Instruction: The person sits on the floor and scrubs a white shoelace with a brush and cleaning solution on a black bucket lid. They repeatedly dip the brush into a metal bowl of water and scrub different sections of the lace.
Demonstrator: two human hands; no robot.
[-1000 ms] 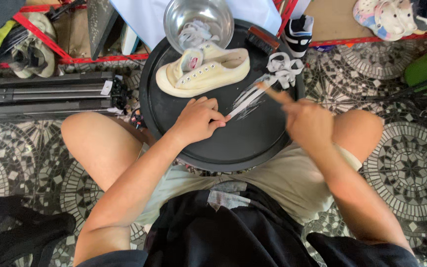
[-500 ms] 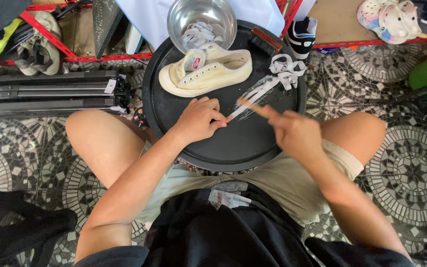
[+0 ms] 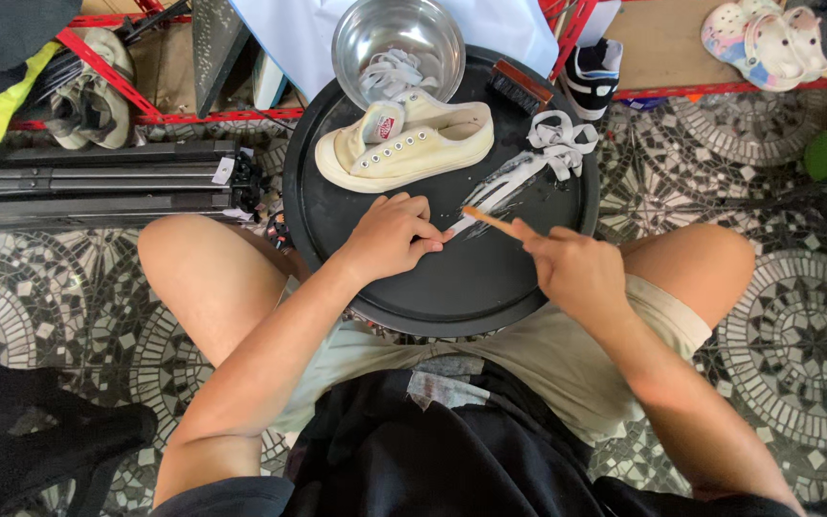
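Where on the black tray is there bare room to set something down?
Free: the near arc of the black tray, below the left hand and right hand. Crowded: the far half, with sneaker, metal bowl and laces.

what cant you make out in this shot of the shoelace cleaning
Head view only:
- Brush head: too small and blurred against the shoelace.
- Left hand fingertips: curled under, hidden.
- Right hand grip: hidden by its own back.
- Bowl top: cut off by the frame edge.
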